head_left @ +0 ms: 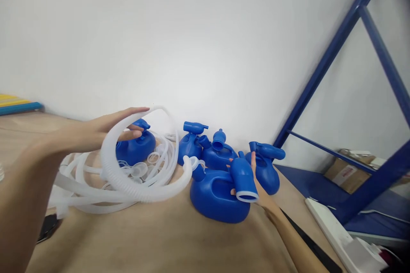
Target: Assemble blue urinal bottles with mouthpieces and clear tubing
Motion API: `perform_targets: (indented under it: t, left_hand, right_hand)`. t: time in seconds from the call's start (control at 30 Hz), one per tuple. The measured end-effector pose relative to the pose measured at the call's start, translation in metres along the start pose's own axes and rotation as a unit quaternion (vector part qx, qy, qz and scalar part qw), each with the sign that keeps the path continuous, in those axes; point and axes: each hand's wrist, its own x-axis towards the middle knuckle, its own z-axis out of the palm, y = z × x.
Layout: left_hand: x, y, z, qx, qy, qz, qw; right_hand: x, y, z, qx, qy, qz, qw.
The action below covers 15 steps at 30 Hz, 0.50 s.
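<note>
My left hand [130, 126] is raised at the left with its fingers apart, beside the loop of a white corrugated tube [112, 166]. The tube's end meets the neck of a blue bottle [211, 209] through a clear cap [194, 163]. My right hand [253, 179] holds a blue wide-mouthed piece [241, 175] with a pale rim at the right side of that bottle; this piece hides part of the hand. Behind stand several more blue bottles [187, 149] with blue tops. Another blue bottle [137, 149] sits behind my left hand.
Coiled white tubes [160, 170] and clear caps [139, 169] lie at the left on the brown surface [153, 239]. A blue metal frame [320, 68] rises at the right, near a cardboard box [349, 172]. A dark phone-like object [48, 226] lies at lower left.
</note>
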Motion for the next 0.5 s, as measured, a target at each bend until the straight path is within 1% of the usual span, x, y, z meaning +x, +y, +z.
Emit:
perform_targets:
  t: [0.03,0.07,0.1,0.17,0.2,0.23,0.3,0.37,0.43,0.5]
  left_hand:
    - [-0.002,0.003,-0.001,0.012,-0.007,0.007,1.0]
    - [-0.004,0.006,0.0,0.021,-0.003,0.015,1.0]
    - [-0.005,0.01,0.001,0.029,0.008,0.024,0.999]
    - [-0.007,0.017,0.006,0.044,0.02,0.036,0.998]
    - [-0.007,0.02,0.008,0.051,0.011,0.038,0.998]
    - [-0.008,0.022,0.01,0.06,-0.011,0.038,0.997]
    - [-0.008,0.022,0.014,0.078,-0.066,0.041,0.994]
    - [-0.008,0.021,0.015,0.093,-0.099,0.042,0.99]
    - [-0.009,0.021,0.017,0.105,-0.106,0.033,0.988]
    - [-0.01,0.024,0.019,0.106,-0.1,0.022,0.989]
  right_hand:
    - [0.0,0.003,-0.001,-0.009,-0.019,-0.013,1.0]
    - [-0.001,0.005,-0.002,-0.025,-0.03,-0.035,0.999]
    - [-0.002,0.008,-0.002,-0.045,-0.026,-0.063,0.997]
    - [-0.005,0.014,-0.002,-0.081,0.017,-0.117,0.99]
    - [-0.007,0.017,-0.002,-0.093,0.036,-0.138,0.986]
    - [-0.008,0.019,-0.001,-0.099,0.048,-0.149,0.983]
    - [-0.012,0.022,0.001,-0.103,0.066,-0.153,0.981]
    - [-0.015,0.024,0.001,-0.107,0.075,-0.163,0.978]
    - [-0.017,0.025,0.0,-0.117,0.093,-0.197,0.969]
    - [-0.018,0.023,-0.003,-0.131,0.103,-0.237,0.957]
